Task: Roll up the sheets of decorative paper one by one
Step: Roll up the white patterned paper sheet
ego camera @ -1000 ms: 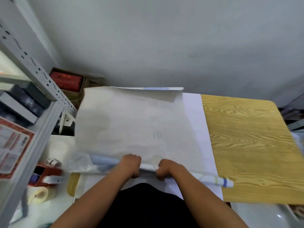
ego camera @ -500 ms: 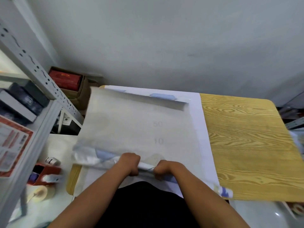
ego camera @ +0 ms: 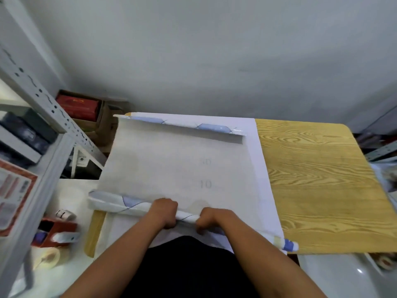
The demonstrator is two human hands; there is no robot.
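A sheet of decorative paper (ego camera: 171, 164) lies back side up on the wooden table (ego camera: 318, 179), its far edge curled over and showing a blue and white pattern. Its near edge is wound into a roll (ego camera: 120, 204) that runs from the left towards the table's front right corner. My left hand (ego camera: 164, 212) grips the roll near its middle. My right hand (ego camera: 211, 220) grips it just to the right, a short gap apart. More white sheets (ego camera: 257, 151) lie flat under the one being rolled.
A grey metal shelf rack (ego camera: 53, 117) stands at the left with boxes on it. A red tape dispenser (ego camera: 58, 233) and a tape roll (ego camera: 50, 258) sit on the white surface at lower left. A cardboard box with red packs (ego camera: 79, 108) is behind.
The sheet, lifted at first, has settled flat on the table, its far edge curled over. The roll's left end now angles farther from me. Both hands keep their grip on it.
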